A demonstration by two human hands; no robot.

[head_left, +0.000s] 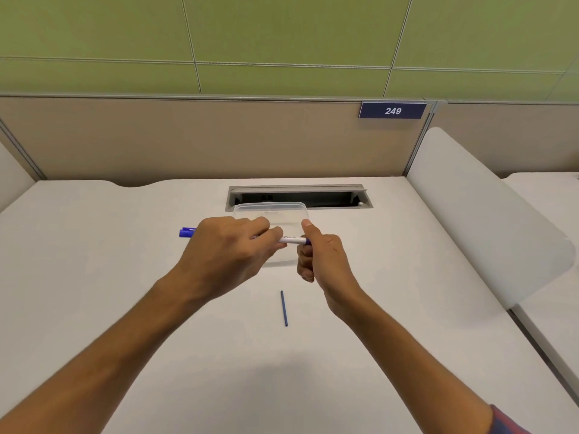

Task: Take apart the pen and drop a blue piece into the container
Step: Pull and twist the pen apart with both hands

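Your left hand (228,252) grips the pen (291,239) mid-frame above the clear container (271,209), right hand (322,261) pinching its blue end; a sudden release could fling that piece across the table (125,277).

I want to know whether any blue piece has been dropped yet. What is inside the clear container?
The container shows nothing blue in its visible far half. Its near half is covered by the left hand, right hand and pen.

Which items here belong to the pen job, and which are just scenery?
Job: pen, held by left hand and right hand; clear container; thin blue rod on the desk.
Scenery: cable tray; number sign; white divider.
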